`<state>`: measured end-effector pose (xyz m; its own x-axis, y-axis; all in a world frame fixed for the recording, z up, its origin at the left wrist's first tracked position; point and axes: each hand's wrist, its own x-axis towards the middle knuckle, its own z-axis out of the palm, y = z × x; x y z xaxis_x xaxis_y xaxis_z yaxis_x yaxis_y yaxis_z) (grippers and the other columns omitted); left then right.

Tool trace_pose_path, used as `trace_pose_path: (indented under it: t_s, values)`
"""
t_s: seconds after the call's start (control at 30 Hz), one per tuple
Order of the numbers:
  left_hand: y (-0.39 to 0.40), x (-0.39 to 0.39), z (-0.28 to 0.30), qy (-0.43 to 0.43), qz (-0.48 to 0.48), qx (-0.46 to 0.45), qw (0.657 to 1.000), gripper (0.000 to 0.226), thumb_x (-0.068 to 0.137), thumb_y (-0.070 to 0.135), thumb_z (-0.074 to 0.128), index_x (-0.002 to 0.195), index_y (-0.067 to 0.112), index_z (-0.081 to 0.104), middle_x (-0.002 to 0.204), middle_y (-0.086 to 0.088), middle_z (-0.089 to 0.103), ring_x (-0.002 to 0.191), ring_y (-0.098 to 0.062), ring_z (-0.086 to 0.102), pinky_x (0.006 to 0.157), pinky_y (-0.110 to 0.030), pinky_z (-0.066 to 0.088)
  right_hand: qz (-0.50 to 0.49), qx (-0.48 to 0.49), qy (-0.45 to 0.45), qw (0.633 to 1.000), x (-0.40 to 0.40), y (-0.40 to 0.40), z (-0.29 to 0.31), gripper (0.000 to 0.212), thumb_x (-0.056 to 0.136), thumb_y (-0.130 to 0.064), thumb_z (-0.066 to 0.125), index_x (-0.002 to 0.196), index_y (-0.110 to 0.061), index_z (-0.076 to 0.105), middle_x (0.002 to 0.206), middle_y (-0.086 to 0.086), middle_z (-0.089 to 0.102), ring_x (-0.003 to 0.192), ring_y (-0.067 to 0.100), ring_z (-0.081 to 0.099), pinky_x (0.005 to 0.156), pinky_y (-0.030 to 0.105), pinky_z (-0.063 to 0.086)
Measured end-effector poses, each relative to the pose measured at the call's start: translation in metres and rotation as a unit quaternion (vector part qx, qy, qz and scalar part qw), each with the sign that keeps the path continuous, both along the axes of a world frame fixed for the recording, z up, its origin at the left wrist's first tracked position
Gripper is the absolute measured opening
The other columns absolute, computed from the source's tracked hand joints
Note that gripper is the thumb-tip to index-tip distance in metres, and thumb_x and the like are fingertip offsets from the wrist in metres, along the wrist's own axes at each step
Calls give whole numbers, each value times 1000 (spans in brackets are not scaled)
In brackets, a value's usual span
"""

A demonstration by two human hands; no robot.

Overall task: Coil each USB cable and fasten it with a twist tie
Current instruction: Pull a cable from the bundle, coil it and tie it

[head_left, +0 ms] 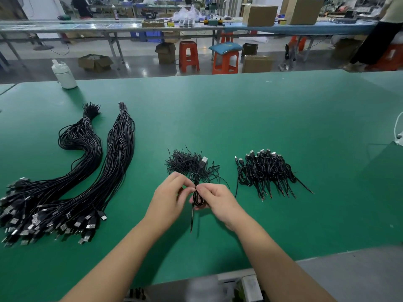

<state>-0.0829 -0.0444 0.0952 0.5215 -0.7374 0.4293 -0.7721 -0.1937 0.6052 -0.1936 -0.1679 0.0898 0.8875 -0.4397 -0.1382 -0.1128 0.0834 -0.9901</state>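
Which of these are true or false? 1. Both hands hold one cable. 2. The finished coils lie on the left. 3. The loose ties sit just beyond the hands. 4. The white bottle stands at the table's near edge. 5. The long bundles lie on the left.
1. True: the left hand and right hand pinch one folded cable.
2. False: the coils lie right of the hands.
3. True: the ties sit just beyond them.
4. False: the bottle stands at the far left edge of the table.
5. True: two long bundles lie there.
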Motion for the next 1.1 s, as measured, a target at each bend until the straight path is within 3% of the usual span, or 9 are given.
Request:
trace_pose_path:
  t_s: [0.13, 0.27, 0.43, 0.53, 0.6, 0.73, 0.8, 0.93, 1.1]
  values:
    - [-2, 6, -4, 167, 38, -29, 985, 26, 80, 12, 79, 89, 27, 60, 99, 2, 52, 76, -1, 56, 72, -10, 44, 6, 70, -8, 998, -2, -3, -2, 23, 102, -14, 53, 105, 0, 71, 83, 7, 74, 86, 21, 70, 78, 34, 61]
    - [-1, 18, -16, 223, 44, 17, 974, 35, 74, 26, 85, 96, 34, 59, 108, 6, 47, 78, -2, 59, 75, -11, 46, 37, 84, 22, 996, -5, -9, -4, 20, 98, -17, 60, 103, -3, 73, 91, 16, 76, 88, 22, 74, 76, 32, 61]
    - [1, 31, -47, 137, 53, 77, 986, 15, 92, 37, 65, 100, 24, 62, 116, 8, 44, 87, 0, 55, 90, -26, 47, 2, 37, 112, 993, -3, -22, -10, 16, 93, -21, 69, 98, -6, 72, 84, 11, 77, 80, 25, 75, 78, 38, 62]
    - [12, 55, -63, -38, 134, 159, 977, 21, 98, 34, 54, 104, 17, 65, 126, -5, 49, 100, -25, 56, 92, -41, 46, -31, -75, 189, 979, -5, -42, -3, 14, 91, -29, 71, 94, -15, 71, 77, 6, 76, 69, 19, 75, 68, 34, 63]
    - [24, 71, -71, -108, 160, 183, 964, 19, 96, 25, 58, 101, 9, 67, 122, -16, 54, 101, -36, 58, 88, -45, 47, -62, -196, 254, 945, -5, -61, 3, 22, 95, -35, 65, 88, -15, 70, 71, 6, 74, 59, 16, 73, 58, 29, 60]
    - [40, 76, -86, -117, 182, 201, 955, 32, 92, 28, 43, 97, 8, 68, 107, -11, 60, 94, -32, 55, 79, -42, 45, -101, -458, 370, 802, -1, -104, 9, 47, 103, -39, 46, 68, -9, 58, 59, 2, 62, 50, 17, 61, 46, 29, 49]
    - [42, 74, -89, -116, 184, 199, 956, 39, 88, 29, 36, 95, 9, 68, 103, -8, 61, 93, -30, 55, 78, -41, 44, -126, -495, 383, 770, 2, -124, 6, 48, 101, -36, 49, 60, -10, 50, 56, 2, 54, 49, 17, 51, 43, 25, 36]
    - [39, 76, -88, -108, 190, 189, 957, 36, 85, 28, 37, 93, 10, 68, 101, -6, 61, 92, -27, 54, 77, -40, 44, -164, -523, 406, 731, 6, -149, -4, 48, 100, -38, 49, 61, -11, 46, 61, 3, 51, 58, 23, 52, 51, 27, 37]
    - [40, 76, -91, -116, 194, 182, 957, 26, 83, 21, 46, 93, 10, 68, 100, -5, 61, 92, -26, 55, 79, -39, 44, -140, -565, 468, 665, 5, -157, -16, 48, 99, -49, 49, 65, -15, 51, 60, -2, 54, 50, 16, 46, 48, 23, 28]
